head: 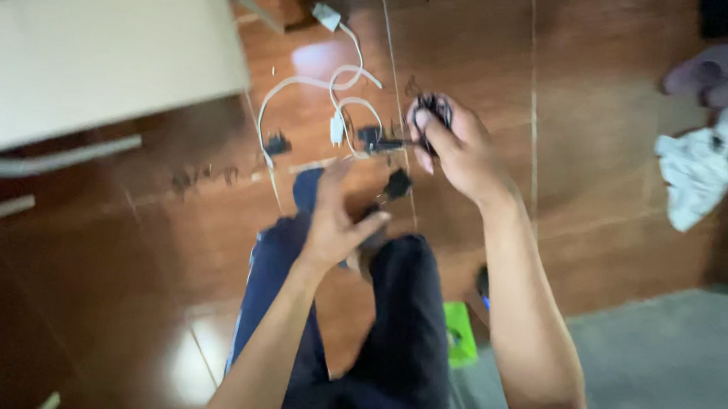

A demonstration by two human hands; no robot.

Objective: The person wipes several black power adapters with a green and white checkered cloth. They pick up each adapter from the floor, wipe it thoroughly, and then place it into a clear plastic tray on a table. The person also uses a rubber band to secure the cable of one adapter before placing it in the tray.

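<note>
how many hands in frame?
2. The left hand hangs open above the knees; the right hand is farther out, closed on a bundle of black cable. No other person's hands show.

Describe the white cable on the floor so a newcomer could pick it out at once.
Start at the glossy reddish-brown floor, just beyond the person's knees. Ahead of the right hand, which grips a bundle of black cord, lies the white cable in loose loops. It is the only white lead; the small adapters around it are black.
</note>
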